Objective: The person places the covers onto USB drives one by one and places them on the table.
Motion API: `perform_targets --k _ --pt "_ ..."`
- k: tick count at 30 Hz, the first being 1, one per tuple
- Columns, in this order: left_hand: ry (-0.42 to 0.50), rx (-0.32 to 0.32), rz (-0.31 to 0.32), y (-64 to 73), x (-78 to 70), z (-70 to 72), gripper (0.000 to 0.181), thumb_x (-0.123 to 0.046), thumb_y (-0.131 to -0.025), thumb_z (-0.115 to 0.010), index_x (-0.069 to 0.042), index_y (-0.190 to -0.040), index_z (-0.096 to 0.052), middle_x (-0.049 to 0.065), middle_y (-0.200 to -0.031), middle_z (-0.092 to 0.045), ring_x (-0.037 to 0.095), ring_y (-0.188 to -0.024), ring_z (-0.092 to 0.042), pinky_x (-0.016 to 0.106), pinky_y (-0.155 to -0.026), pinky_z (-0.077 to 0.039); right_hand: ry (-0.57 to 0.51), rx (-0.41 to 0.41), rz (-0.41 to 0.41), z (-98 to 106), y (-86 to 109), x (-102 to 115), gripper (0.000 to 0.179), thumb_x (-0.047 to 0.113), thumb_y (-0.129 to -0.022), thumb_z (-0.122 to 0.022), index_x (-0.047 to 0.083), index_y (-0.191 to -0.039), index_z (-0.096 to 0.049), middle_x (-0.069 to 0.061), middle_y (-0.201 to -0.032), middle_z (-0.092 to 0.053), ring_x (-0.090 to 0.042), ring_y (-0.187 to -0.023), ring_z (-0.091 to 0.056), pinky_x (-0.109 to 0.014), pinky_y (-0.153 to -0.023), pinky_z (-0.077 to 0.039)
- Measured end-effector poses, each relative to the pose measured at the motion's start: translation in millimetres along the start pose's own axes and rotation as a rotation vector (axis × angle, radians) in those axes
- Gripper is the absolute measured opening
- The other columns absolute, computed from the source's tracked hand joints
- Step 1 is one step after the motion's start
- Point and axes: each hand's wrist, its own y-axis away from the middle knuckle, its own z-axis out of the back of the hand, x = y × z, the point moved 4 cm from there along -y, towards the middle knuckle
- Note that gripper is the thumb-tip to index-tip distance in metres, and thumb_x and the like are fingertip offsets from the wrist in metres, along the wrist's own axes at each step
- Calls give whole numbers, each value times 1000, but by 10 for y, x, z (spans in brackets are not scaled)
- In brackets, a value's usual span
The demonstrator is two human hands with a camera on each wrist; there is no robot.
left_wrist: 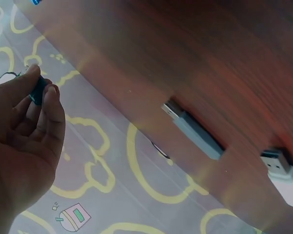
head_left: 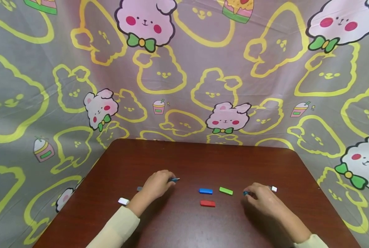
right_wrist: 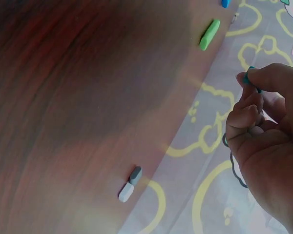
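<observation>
My left hand (head_left: pixel 157 185) is over the left half of the table, pinching a teal USB stick (head_left: pixel 173 179) between thumb and fingertips. The stick's metal plug points right in the head view. On the right, a small teal cap (right_wrist: pixel 249 75) is pinched by the thumb and fingers of my right hand (head_left: pixel 263 198), which mostly cover it. Between the hands lie a blue stick (head_left: pixel 205 191), a green stick (head_left: pixel 226 191) and a red stick (head_left: pixel 207 203). They look like capped USB sticks.
Beside my left wrist lie a grey USB stick (left_wrist: pixel 200 134) and a white USB stick (left_wrist: pixel 285 180), both with bare metal plugs. Beyond my right hand, a white cap (right_wrist: pixel 126 192) touches a grey cap (right_wrist: pixel 136 174). Patterned cloth (head_left: pixel 184 103) surrounds the brown table (head_left: pixel 187 158).
</observation>
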Motion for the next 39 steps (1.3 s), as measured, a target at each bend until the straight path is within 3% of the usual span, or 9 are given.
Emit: perform_targets --k 8,16,21,26,39 --pt "5 -27 -83 7 -177 -48 12 -21 -88 -79 -15 -97 -76 -3 -91 -72 15 -86 -70 35 -72 -56 -17 -3 20 -71 -31 97 10 2 -85 -73 7 -94 -75 8 -85 -64 1 -73 -55 -22 -62 -49" --pt "-26 -32 -169 21 -441 -181 8 -20 -87 -80 -16 -91 -75 -7 -85 -70 9 -80 -67 29 -68 -55 -11 -70 113 -187 -124 353 11 3 -83 -75 12 -90 -75 8 -87 -69 -6 -80 -63 -29 -68 -54" --pt "-47 -2 -191 -12 -622 -282 6 -20 -87 -80 -19 -88 -74 -9 -82 -69 6 -77 -65 26 -66 -53 -16 -35 116 -278 -157 446 9 4 -84 -74 11 -91 -74 6 -90 -71 -9 -84 -66 -32 -72 -56" --pt "-74 20 -203 -51 -760 -333 6 -22 -88 -79 -20 -90 -75 -11 -84 -70 4 -78 -66 25 -66 -53 -31 -17 132 -337 -182 508 10 4 -84 -74 12 -90 -74 7 -88 -70 -7 -81 -64 -29 -68 -55" --pt "-85 28 -225 -100 -905 -379 7 -24 -87 -80 -20 -90 -75 -11 -84 -69 4 -76 -64 23 -64 -52 -35 1 131 -372 -210 534 9 5 -85 -75 11 -92 -74 7 -88 -70 -6 -79 -63 -29 -67 -55"
